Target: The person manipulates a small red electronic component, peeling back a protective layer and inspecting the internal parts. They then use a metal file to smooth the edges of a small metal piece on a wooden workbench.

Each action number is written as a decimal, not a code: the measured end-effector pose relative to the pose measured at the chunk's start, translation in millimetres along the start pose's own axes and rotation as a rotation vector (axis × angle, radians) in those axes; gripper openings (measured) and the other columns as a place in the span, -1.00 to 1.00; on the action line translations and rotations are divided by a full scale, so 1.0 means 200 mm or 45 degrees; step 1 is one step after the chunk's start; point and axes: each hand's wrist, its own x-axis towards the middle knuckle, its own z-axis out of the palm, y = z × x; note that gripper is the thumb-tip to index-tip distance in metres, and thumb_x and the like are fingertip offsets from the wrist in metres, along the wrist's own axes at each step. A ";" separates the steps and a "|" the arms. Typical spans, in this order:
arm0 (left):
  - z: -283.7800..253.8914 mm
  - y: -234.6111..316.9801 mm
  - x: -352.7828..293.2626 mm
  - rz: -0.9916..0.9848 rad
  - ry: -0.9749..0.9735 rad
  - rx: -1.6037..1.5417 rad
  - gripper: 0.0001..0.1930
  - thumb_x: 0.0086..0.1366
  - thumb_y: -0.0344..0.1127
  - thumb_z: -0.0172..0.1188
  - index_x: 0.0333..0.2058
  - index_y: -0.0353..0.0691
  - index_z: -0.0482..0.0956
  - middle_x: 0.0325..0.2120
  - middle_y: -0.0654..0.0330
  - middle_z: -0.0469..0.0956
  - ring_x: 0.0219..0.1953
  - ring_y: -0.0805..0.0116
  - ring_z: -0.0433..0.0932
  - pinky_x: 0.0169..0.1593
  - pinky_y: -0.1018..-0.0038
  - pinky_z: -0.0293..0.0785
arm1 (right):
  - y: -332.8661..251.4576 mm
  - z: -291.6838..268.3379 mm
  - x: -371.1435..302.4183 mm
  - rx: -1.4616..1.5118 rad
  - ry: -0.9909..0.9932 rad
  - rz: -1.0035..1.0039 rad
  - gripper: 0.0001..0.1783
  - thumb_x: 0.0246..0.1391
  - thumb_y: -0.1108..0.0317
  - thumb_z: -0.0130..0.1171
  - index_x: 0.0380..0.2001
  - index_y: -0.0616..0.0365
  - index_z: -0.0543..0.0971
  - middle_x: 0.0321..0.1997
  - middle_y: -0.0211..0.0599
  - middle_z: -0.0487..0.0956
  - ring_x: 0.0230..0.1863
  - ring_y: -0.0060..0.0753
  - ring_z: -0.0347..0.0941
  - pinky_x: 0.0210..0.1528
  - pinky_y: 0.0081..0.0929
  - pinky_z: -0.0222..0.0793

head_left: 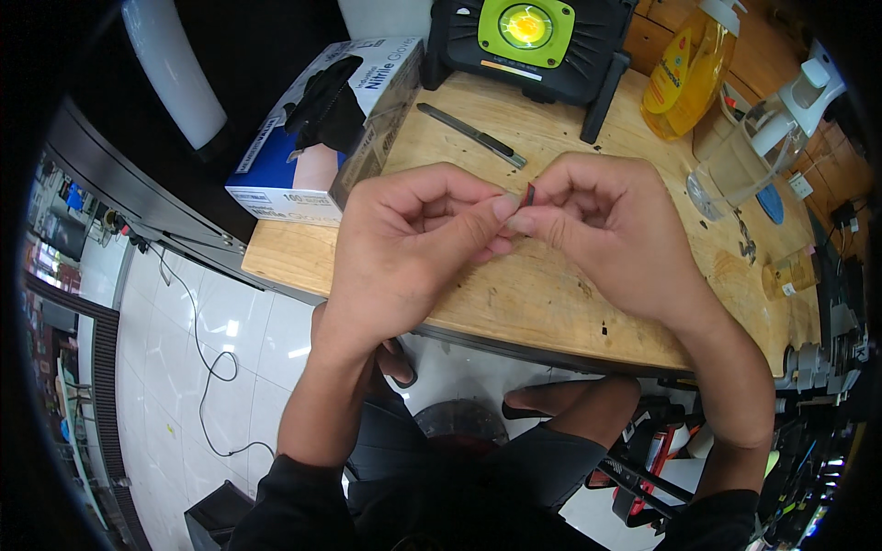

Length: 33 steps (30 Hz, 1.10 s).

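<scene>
Pinching at the fingertips, both hands meet over the near half of the counter point(514, 303), around a small dark piece point(529, 194) with a reddish edge; it stands up between the tips, raised above the wood, most of it hidden by skin; the left hand point(404, 248) has thumb and forefinger closed on it from the left, the right hand point(616, 220) does the same from the right, and the other fingers of both are curled in.

The piece looks very light and thin, probably bendable (its material is too small to tell); being so slight, it could easily slip or drop, so a gentle hold by its edges, thumb against forefinger, seems to suit it best.

Just beyond the fingers lies a slim dark cutter point(473, 136), slanting across the wood, the closest thing to bump; at the far edge stands a lit work light point(525, 26) in a green and black housing; to the far left, close by the left hand, a glove box point(317, 170) limits room on that side; to the far right are a yellow soap bottle point(675, 87) and a clear spray bottle point(735, 179), both well apart from the hands.
</scene>
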 end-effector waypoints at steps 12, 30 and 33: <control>0.03 0.01 -0.01 -0.020 0.026 0.121 -0.88 0.39 -0.47 0.30 -0.21 -0.46 0.65 -0.40 0.12 0.71 -0.35 0.47 0.71 -0.21 0.58 0.69 | -0.02 0.02 -0.03 -0.509 0.174 -0.470 -0.87 -0.05 0.45 0.32 -0.54 0.20 0.56 -0.57 -0.14 0.58 -0.53 -0.08 0.59 -0.47 -0.29 0.44; 0.01 0.02 0.00 -0.134 -0.039 0.228 -0.95 0.28 -0.54 0.30 -0.36 -0.41 0.64 -0.53 0.26 0.64 -0.52 0.66 0.58 -0.41 0.72 0.50 | 0.02 0.04 -0.03 -0.902 0.069 -0.846 -0.87 -0.14 0.46 0.30 -0.48 0.14 0.53 -0.51 -0.26 0.49 -0.51 -0.13 0.54 -0.48 -0.25 0.46; 0.01 0.01 0.01 -0.116 -0.035 0.279 -0.96 0.27 -0.55 0.28 -0.35 -0.42 0.64 -0.54 0.26 0.63 -0.53 0.67 0.57 -0.43 0.72 0.48 | 0.02 0.04 -0.03 -0.926 0.062 -0.848 -0.86 -0.15 0.46 0.30 -0.48 0.14 0.53 -0.50 -0.27 0.48 -0.51 -0.12 0.54 -0.48 -0.25 0.46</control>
